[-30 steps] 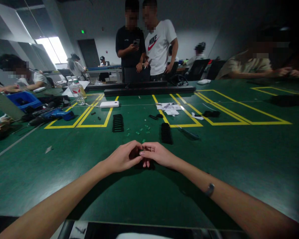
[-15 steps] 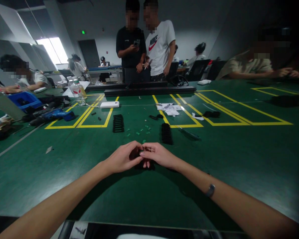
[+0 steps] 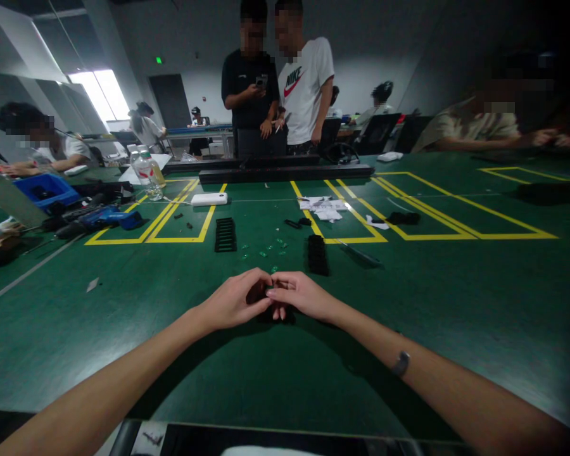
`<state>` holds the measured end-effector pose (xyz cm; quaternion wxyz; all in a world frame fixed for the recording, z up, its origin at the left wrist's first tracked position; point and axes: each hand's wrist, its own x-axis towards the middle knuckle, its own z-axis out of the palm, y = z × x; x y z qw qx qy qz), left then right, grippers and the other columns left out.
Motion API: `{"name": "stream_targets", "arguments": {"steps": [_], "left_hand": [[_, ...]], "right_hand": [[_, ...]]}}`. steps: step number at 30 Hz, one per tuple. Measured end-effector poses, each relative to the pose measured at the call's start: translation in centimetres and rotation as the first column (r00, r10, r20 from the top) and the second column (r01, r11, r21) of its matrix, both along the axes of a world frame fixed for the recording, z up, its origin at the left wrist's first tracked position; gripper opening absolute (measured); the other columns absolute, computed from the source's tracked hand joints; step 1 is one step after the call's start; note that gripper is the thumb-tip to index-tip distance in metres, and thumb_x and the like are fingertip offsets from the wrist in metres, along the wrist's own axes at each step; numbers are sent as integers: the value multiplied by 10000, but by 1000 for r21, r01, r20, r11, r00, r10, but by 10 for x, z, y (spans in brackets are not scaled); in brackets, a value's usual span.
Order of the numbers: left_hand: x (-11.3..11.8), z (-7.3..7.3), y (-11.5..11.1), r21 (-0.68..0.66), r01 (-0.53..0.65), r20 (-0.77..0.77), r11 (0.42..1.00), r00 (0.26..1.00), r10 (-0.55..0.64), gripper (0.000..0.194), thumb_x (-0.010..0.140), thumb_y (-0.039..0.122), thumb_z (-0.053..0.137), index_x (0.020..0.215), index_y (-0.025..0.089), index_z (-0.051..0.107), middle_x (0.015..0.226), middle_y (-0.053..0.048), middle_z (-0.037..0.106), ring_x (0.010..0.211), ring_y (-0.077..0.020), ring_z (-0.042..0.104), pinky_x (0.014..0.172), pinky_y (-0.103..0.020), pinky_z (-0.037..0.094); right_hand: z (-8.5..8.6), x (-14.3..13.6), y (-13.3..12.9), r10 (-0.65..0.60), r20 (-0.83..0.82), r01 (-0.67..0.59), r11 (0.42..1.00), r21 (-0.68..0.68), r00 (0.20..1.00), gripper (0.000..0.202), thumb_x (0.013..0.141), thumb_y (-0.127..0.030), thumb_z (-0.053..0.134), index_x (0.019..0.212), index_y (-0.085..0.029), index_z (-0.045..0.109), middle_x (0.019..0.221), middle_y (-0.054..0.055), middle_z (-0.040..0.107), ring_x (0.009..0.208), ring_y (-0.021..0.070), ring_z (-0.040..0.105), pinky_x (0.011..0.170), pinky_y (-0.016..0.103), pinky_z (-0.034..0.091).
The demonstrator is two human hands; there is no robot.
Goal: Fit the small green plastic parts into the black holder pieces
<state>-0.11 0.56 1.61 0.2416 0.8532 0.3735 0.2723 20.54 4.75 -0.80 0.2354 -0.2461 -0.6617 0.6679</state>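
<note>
My left hand [image 3: 244, 296] and my right hand [image 3: 300, 294] meet over the green table, fingertips together. Both are closed in a pinch around something small that their fingers hide. Just beyond them lie several small green pieces [image 3: 263, 254], scattered on the table. A black slotted rack [image 3: 225, 235] lies flat to the far left of these pieces. On the right stands a black stack of similar-looking parts [image 3: 317, 254]. Small black pieces [image 3: 294, 223] rest behind the green ones.
A thin tool [image 3: 361, 254] lies right of the black stack, near crumpled white papers [image 3: 327, 206]. Behind are a white power bank [image 3: 209, 199], a bottle [image 3: 147, 172] and a long black bar [image 3: 285, 173]. A blue power tool [image 3: 107, 218] lies left. Two people stand across the table.
</note>
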Motion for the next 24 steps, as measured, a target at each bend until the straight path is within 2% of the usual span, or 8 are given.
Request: {"name": "stream_targets", "arguments": {"steps": [24], "left_hand": [[0, 1, -1, -3, 5, 1, 1000, 1000, -5, 219, 958, 342, 545, 1098, 174, 533, 891, -34, 584, 730, -142, 536, 655, -259, 424]], "right_hand": [[2, 1, -2, -3, -4, 3, 1000, -7, 1000, 306, 878, -420, 668, 918, -131, 573, 667, 7, 652, 563, 126, 658, 527, 221, 526]]}}
